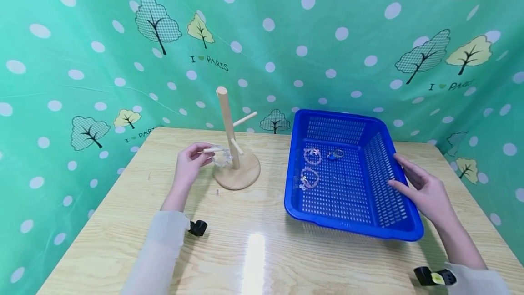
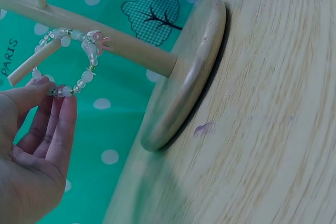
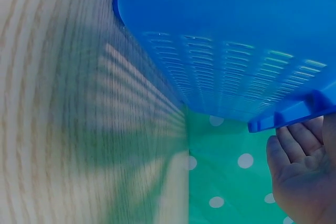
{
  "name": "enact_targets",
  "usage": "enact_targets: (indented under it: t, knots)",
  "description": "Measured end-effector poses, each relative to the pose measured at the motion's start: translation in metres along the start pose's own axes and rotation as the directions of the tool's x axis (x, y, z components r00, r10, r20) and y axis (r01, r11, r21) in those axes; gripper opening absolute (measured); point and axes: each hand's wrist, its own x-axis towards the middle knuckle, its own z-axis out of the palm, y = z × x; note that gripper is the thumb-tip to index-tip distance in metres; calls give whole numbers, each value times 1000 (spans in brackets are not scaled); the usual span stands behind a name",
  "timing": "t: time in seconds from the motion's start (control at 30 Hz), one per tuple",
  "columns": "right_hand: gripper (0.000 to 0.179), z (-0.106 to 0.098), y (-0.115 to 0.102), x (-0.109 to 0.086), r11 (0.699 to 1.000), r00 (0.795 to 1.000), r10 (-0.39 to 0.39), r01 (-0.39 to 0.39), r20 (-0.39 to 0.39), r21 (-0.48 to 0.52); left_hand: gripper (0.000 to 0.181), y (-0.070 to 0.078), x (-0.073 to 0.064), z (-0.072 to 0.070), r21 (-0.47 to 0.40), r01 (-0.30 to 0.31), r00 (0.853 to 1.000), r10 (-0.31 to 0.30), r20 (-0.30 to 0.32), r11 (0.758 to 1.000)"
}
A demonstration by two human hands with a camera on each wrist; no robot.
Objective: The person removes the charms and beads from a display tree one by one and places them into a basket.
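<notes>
My left hand [image 1: 189, 164] pinches a bracelet of pale, clear beads [image 2: 88, 76] between thumb and fingertips. The bracelet, with a pink bow-like charm [image 2: 98, 40], loops around a short peg [image 2: 34, 62] of a wooden stand [image 1: 227, 122]. The stand's post rises upright from a round base [image 1: 241, 176]. My right hand [image 1: 430, 195] grips the right rim of a blue plastic basket [image 1: 352, 230], its thumb over the inner side. Inside the basket, two pinkish beaded bracelets lie near the left wall, with a small blue charm on a ring [image 1: 332, 156] beside them.
Two other pegs, an upper one [image 1: 245, 119] and a lower one [image 1: 237, 146], stick out from the post. A tiny purplish piece [image 1: 217, 192] lies on the wooden table [image 1: 221, 249] before the base. Behind hangs a green dotted cloth [image 1: 254, 26].
</notes>
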Motion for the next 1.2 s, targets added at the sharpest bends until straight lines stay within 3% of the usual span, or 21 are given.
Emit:
enact_targets:
  t: [0.27,0.63,0.9,1.2]
  knots:
    - [66,1,0,-2,1000,1000,-8,8,-2,-4,24,6,-3,-9,22,2,1000,-2,1,1000]
    - [66,1,-1,-1,999,999,-35,35,-12,-1,21,16,-8,-15,-22,-44,997,42,-70,999]
    - [64,9,1,-8,998,998,-59,59,-5,25,25,14,-25,-25,-4,-40,993,40,-110,999]
    - [63,3,1,-1,995,996,-92,92,-8,30,19,24,-25,-24,-29,-85,987,80,-140,996]
